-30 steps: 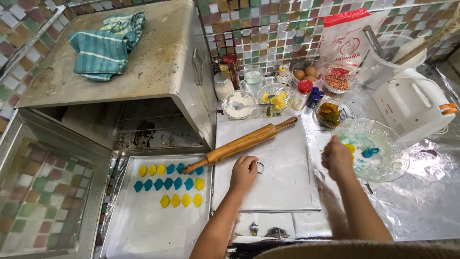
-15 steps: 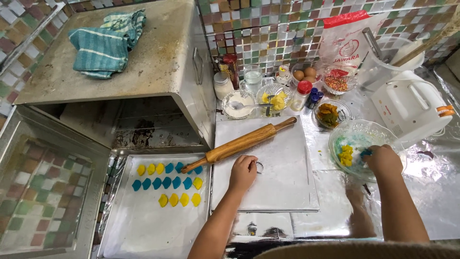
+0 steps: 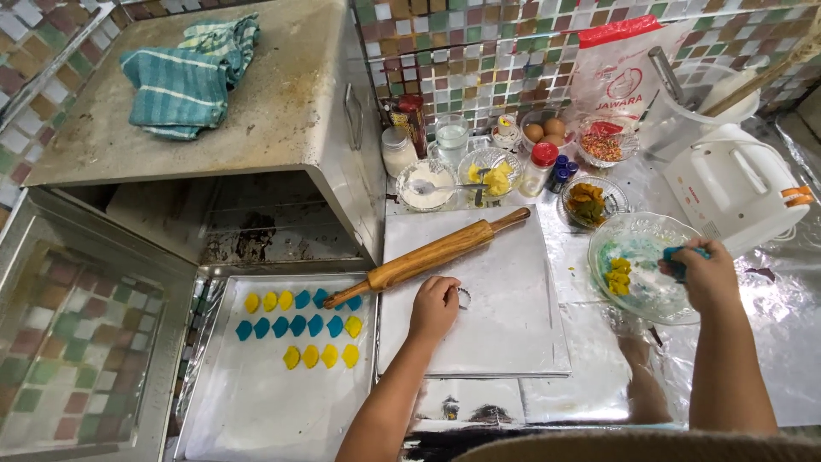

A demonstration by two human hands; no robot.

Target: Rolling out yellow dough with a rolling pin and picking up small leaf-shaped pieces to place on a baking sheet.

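My left hand (image 3: 434,309) rests curled on a white board (image 3: 505,342), fingers around a small round metal cutter (image 3: 463,298). A wooden rolling pin (image 3: 425,257) lies slanted across the board's far left corner. My right hand (image 3: 705,275) is over a clear glass bowl (image 3: 643,229) and pinches a lump of blue dough (image 3: 682,253). Yellow dough pieces (image 3: 618,275) lie in the same bowl. To the left, a lined baking tray (image 3: 256,402) carries rows of small yellow and blue dough shapes (image 3: 299,326).
A metal box oven (image 3: 256,111) stands open at left, its door (image 3: 77,351) folded down and a striped cloth (image 3: 184,77) on top. Small bowls, jars, eggs (image 3: 545,130), a flour bag (image 3: 620,73) and a white hand mixer (image 3: 735,192) crowd the foil-covered counter behind.
My right hand moved right from the board's edge into the glass bowl and closed on blue dough. My left hand stayed on the board.
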